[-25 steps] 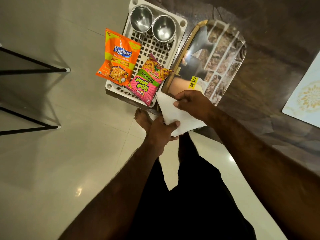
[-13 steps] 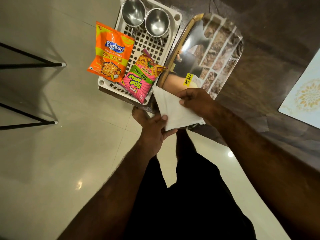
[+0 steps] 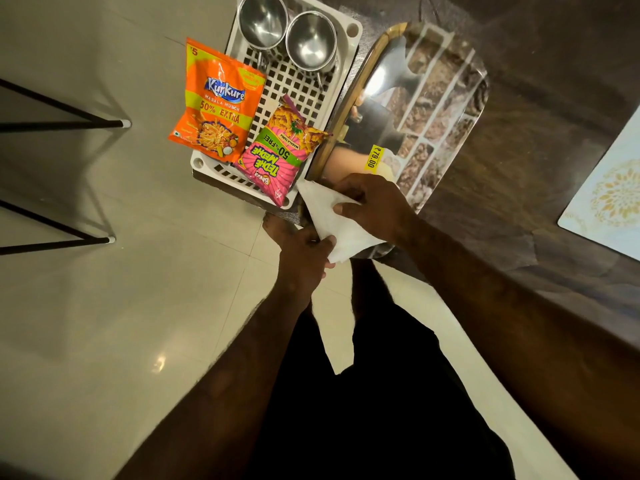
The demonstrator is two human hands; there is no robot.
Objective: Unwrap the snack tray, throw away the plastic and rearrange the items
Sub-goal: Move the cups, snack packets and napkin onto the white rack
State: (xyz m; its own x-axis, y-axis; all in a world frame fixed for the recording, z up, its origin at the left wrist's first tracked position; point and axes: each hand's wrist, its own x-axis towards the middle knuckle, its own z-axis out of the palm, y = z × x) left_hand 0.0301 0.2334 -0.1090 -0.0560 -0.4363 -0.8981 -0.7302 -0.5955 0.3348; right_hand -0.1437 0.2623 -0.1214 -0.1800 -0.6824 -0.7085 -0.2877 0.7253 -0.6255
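Head-worn view, steeply downward, close.

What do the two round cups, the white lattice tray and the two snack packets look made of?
Two round silvery cups: likely stainless steel, polished, with mirror-like glare inside. White rectangular lattice tray: looks like moulded plastic with a matte finish, uniform square holes and rounded corners. Orange snack packet and pink snack packet: probably glossy printed plastic film, with creases that catch highlights.

At the frame's top edge one steel cup (image 3: 262, 20) is cut off; the right hand (image 3: 377, 206) and white paper (image 3: 332, 221) hide the near end of the printed tray (image 3: 433, 98).
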